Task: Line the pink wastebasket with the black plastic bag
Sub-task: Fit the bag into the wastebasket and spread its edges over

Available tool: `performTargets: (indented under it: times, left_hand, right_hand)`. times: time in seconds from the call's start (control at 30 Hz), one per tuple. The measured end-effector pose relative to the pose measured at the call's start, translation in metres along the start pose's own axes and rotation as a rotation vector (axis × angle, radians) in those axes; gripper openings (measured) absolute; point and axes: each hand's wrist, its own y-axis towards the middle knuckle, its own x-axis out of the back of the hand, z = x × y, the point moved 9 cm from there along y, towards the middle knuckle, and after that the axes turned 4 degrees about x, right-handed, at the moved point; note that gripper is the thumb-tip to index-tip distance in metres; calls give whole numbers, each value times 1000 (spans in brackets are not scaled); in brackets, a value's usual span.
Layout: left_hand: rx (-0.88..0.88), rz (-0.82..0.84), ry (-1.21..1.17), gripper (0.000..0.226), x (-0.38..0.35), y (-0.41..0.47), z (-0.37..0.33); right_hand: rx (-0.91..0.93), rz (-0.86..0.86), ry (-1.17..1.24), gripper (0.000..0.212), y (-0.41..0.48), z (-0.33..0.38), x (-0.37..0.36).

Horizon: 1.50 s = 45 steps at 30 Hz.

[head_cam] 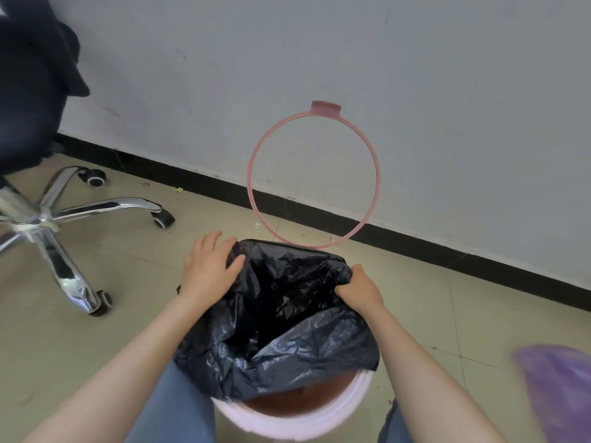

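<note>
Both hands are working the black bag (278, 330) over the pink wastebasket (297, 420) rim: left hand (209, 270) spreading open-fingered on the far-left edge, right hand (359, 287) pinching film tight, pink ring (315, 177) flipped up behind so it's clear.

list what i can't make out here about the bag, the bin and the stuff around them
All in the head view:
- Pink wastebasket: only the near rim shows; the black plastic bag covers the far rim and the frame's bottom edge cuts off the body.
- Right hand: fingers buried in bag folds, so its grip is hidden.
- Purple object: blurred and cut by the right edge, unidentifiable.
- Office chair: seat cut by the left edge.
</note>
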Motion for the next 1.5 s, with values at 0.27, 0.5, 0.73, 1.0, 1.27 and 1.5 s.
performTargets:
  times: [0.27, 0.5, 0.73, 1.0, 1.27, 1.5]
  left_hand:
    - [261, 136, -534, 61, -39, -76, 39]
    - [434, 8, -711, 55, -42, -73, 46]
    - [435, -3, -679, 47, -37, -34, 29]
    - [453, -48, -725, 45, -31, -30, 29]
    - [500, -89, -801, 51, -34, -43, 38]
    - [557, -154, -869, 51, -35, -53, 53]
  right_hand:
    - [278, -291, 33, 48, -43, 11, 36]
    - [869, -117, -567, 58, -137, 10, -24]
    - [762, -204, -348, 50, -102, 5, -14]
    - [638, -278, -51, 48, -102, 5, -2]
    - [472, -308, 35, 48, -102, -6, -2]
    - [414, -385, 268, 20, -102, -12, 6]
